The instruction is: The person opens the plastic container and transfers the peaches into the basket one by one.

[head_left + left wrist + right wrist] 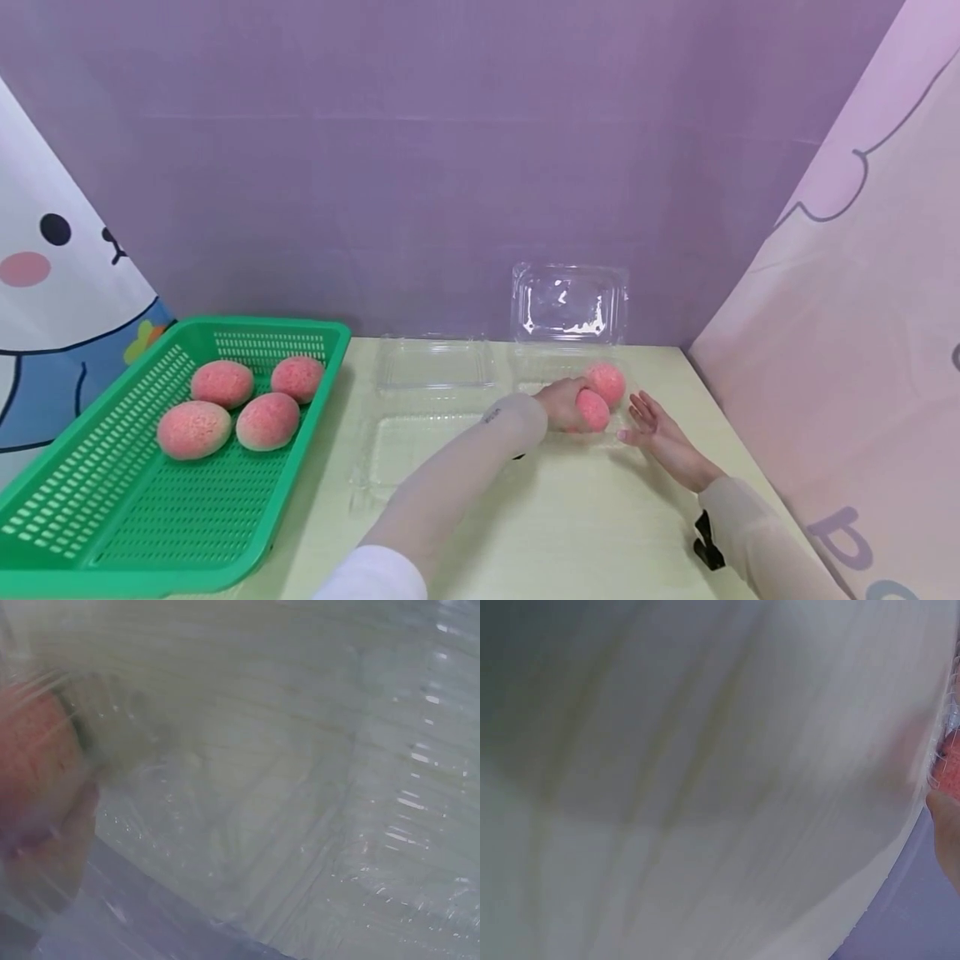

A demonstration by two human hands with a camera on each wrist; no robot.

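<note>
In the head view my left hand [558,404] grips a round pink bun [592,410] over the front of a clear plastic clamshell box, whose raised lid [570,304] leans up at the back. Another pink bun [606,382] sits right behind it, in the box's right part. To the right of the box is my right hand [663,442], fingers spread and holding nothing. The left wrist view catches the gripped bun [34,757] at its left edge, hazy behind a see-through film. At the right wrist view's edge, a fingertip [946,832] appears below a pink bun [949,769].
A green plastic basket [300,492] on the left holds several pink buns [193,429]. Between it and the left arm lies a second clear clamshell box [367,442], opened flat. A purple backdrop [450,167] rises behind the pale table [585,533]; a printed cloth [847,350] borders the right.
</note>
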